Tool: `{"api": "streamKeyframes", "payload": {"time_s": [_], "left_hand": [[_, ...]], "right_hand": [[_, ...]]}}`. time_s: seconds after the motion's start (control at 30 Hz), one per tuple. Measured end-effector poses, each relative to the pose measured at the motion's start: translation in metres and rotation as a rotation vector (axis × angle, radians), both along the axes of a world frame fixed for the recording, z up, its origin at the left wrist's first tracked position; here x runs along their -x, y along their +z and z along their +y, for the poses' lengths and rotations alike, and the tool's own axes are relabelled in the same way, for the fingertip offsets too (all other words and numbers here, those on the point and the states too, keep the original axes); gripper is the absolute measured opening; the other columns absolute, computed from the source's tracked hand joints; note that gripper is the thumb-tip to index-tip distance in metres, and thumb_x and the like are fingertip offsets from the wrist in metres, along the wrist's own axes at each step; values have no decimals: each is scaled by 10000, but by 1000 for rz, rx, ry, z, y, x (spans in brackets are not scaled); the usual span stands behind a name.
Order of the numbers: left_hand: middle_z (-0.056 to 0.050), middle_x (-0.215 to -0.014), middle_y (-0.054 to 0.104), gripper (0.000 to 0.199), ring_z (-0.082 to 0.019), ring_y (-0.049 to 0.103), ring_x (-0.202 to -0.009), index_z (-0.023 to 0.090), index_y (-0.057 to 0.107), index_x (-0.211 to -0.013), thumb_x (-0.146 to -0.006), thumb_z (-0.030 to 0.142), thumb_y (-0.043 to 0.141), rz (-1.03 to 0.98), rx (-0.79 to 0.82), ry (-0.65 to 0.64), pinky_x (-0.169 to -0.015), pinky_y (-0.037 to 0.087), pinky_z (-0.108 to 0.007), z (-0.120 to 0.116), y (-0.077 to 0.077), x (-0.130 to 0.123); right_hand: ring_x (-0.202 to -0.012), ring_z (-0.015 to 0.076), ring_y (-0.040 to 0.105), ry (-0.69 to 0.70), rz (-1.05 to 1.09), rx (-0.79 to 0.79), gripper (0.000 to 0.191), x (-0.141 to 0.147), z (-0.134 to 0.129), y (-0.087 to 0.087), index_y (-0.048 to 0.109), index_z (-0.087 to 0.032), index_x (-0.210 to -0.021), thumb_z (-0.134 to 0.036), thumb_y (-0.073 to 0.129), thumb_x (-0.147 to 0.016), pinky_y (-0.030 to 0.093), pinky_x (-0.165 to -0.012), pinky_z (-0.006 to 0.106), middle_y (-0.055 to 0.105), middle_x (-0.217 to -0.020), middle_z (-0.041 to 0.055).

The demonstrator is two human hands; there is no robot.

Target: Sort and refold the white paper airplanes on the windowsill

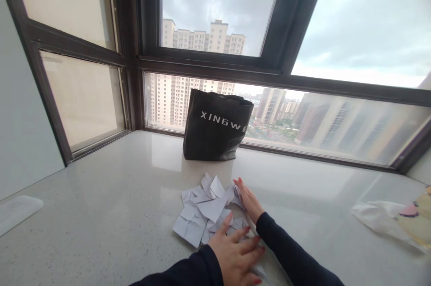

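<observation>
White paper pieces (208, 209), many, folded and flat: lying in a loose, overlapping heap directly in front of the black bag, well short of its base, with several corners sticking up toward it.

Left hand (235, 252), one: resting palm down with fingers fanned wide, farther from the black bag than the other, and covering part of the heap's near right edge. Whether it is pressing on any piece cannot be told.

Right hand (248, 198), one: standing on its edge nearer the black bag, fingers close together, lying alongside a creased piece at the heap's right side. Whether it is pinching that piece cannot be told, the thumb being hidden.

Both hands are showing red nails; dark sleeves (296, 257), two, are covering the arms, reaching in from the side opposite the black bag.

Black bag (215, 138), one, lettered "XINGWE" in pale capitals: standing upright, its top edge folding and sagging.

Surface (101, 214), pale, speckled, glossy: carrying the black bag and stretching out on both sides of it.

White flat object (20, 209), one, rounded corner: lying far left of the black bag, partly cut off.

White crumpled item (380, 214), one, with a pink patch: lying far right of the black bag.

Dark window frame (215, 68): rising behind the black bag, with tall buildings (212, 39) showing beyond it under a cloudy sky (367, 21)
</observation>
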State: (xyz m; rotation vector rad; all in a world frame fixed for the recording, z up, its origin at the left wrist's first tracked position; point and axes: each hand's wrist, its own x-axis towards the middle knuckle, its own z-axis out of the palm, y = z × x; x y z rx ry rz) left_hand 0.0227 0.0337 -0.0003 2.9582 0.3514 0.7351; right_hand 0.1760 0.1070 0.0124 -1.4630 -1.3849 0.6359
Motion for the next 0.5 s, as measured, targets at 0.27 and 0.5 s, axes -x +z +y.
{"api": "streamKeyframes", "payload": {"time_s": [0.27, 0.5], "left_hand": [[-38, -1298, 425, 430, -279, 361, -1193, 260, 403, -1242, -821, 320, 461, 79, 69, 306, -1003, 166, -531, 6, -2, 55], [-15, -1299, 425, 430, -259, 359, -1198, 321, 412, -1239, -824, 424, 455, 74, 11, 454, -1025, 94, -487, 4, -7, 117]], "right_hand": [[-1082, 240, 493, 122, 30, -46, 669, 77, 8, -2, 607, -136, -1000, -654, 247, -779, 335, -947, 387, 608, -1063, 138], [-1060, 195, 510, 180, 65, -65, 652, 129, 10, 0, 580, -170, -1051, -603, 147, -829, 372, -925, 337, 612, -1064, 81]]}}
